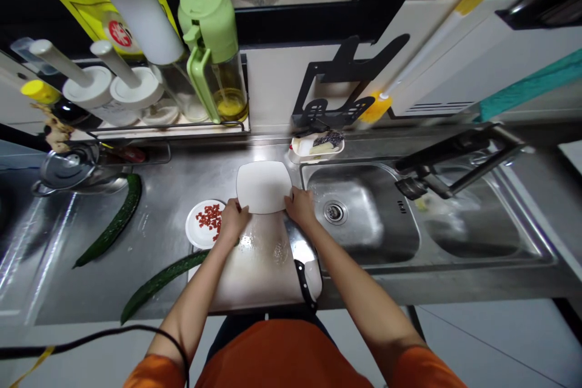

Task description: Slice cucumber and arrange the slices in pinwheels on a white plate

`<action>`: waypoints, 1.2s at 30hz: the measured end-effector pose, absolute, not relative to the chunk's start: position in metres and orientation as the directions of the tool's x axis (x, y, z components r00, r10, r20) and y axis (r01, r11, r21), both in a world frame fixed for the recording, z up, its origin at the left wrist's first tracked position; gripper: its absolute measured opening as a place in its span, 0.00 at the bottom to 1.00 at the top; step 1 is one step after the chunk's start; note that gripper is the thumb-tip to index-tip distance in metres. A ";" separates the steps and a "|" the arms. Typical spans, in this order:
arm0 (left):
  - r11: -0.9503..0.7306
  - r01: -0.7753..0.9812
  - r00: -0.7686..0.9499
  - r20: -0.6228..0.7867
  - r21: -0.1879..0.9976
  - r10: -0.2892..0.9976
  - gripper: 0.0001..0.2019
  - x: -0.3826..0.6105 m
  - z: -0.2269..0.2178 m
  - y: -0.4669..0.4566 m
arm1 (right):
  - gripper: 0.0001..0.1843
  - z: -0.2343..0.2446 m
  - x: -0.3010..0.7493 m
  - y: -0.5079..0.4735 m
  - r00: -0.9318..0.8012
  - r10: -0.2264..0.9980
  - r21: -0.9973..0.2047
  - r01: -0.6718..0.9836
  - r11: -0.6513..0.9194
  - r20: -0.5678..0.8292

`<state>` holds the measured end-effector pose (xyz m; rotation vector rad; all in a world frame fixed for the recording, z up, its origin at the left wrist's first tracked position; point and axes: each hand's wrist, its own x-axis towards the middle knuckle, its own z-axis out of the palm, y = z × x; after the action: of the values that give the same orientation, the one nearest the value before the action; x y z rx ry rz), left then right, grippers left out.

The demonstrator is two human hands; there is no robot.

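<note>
A white squarish plate (264,187) is gripped at its two near corners. My left hand (233,220) is closed on the left corner, my right hand (300,205) on the right one. The plate is over the far end of a wet, pale cutting board (259,276); whether it rests on the board I cannot tell. Beside my left hand stands a round white plate (194,231) with small red chopped pieces (209,218). A black-handled knife (304,282) lies along the board's right edge. Under my left forearm, a cucumber (159,279) reaches toward the board.
Another cucumber (113,224) lies farther left on the steel counter (159,212). To the right is a double sink (364,212) with a faucet (454,160) above it. A small scrap-filled holder (318,145) sits behind. Along the wall, a rack carries jars and a green-topped oil bottle (213,54).
</note>
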<state>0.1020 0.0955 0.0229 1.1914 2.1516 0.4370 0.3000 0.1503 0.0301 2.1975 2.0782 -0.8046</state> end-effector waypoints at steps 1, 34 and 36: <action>0.522 0.632 -0.385 -0.352 0.573 0.853 0.12 0.101 0.025 0.090 | 0.14 0.034 0.301 0.144 -0.021 0.935 -0.346 0.931 -0.111 -0.355; 0.444 0.542 -0.258 -0.362 0.713 0.896 0.07 0.112 -0.015 -0.073 | 0.40 0.016 0.318 -0.019 -0.052 0.900 -0.167 0.986 -0.023 -0.432; 0.447 0.532 -0.257 -0.366 0.719 0.895 0.07 0.113 -0.015 -0.073 | 0.39 0.018 0.317 -0.019 -0.049 0.902 -0.149 0.989 -0.017 -0.430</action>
<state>0.1132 -0.0731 -0.0148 1.1987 1.9278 0.5960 0.3172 -0.0193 0.0175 2.0106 2.0450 -0.6187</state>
